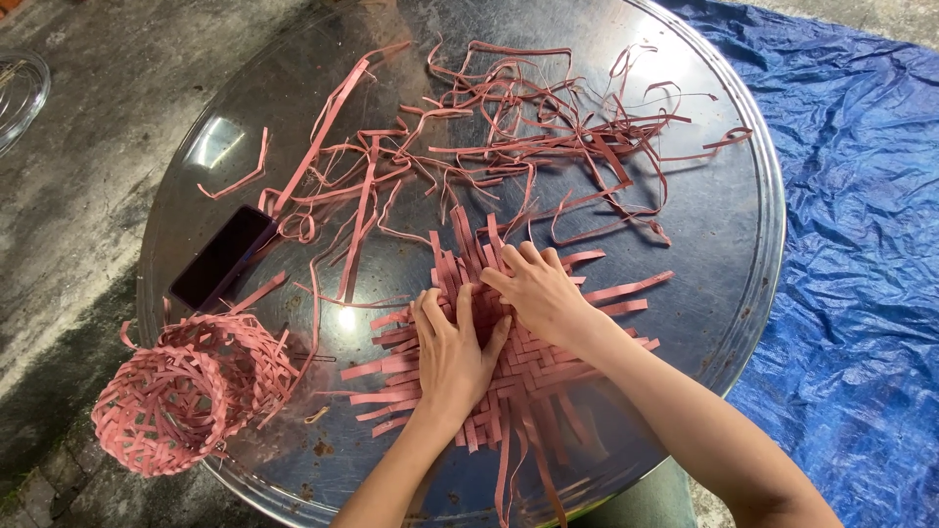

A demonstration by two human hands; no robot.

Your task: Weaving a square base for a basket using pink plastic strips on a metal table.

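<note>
On a round metal tray (743,244) over blue tarpaulin (861,196), left hand (452,357) and right hand (541,293) press flat, fingers spread, on a pink woven strip mat (528,376).

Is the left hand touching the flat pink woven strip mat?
Touching. The head view shows the left hand pressed palm-down on the flat pink woven strip mat, fingers spread over its weave with no gap.

Single head view, steeply downward, close above round metal tray (743,244)
</note>
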